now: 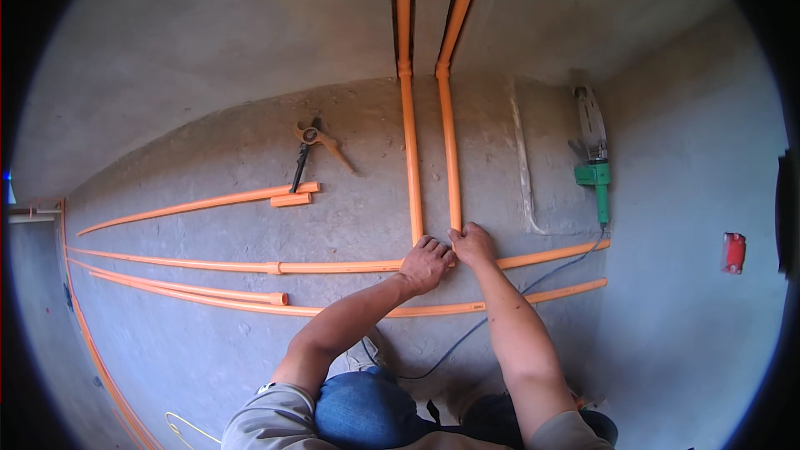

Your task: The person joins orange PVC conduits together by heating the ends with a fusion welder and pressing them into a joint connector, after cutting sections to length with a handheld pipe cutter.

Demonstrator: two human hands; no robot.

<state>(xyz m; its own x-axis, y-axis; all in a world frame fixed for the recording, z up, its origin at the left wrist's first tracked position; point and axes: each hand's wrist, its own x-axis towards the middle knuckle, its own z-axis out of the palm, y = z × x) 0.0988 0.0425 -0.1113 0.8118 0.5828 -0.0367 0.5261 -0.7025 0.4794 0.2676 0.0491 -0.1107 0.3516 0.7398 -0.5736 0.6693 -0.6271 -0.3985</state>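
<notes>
My left hand (427, 265) is closed over a long horizontal orange pipe (350, 267), right where the lower end of the left upright orange pipe (413, 162) comes down. The joint there is hidden under my fingers. Close beside it, my right hand (472, 244) pinches the lower end of the right upright orange pipe (450, 150), just above the same horizontal run. Its fingertips are partly hidden. Both upright pipes continue through couplings into dark grooves in the wall. Nearer to me, another long orange pipe (517, 297) lies beneath my forearms.
An orange-and-black pipe cutter (310, 135) lies at the back left, beside a long pipe and a short offcut (292, 200). A green pipe welder (593, 173) stands at the right, its dark cable (475, 329) crossing the floor pipes. A red box (733, 252) sits in the right wall.
</notes>
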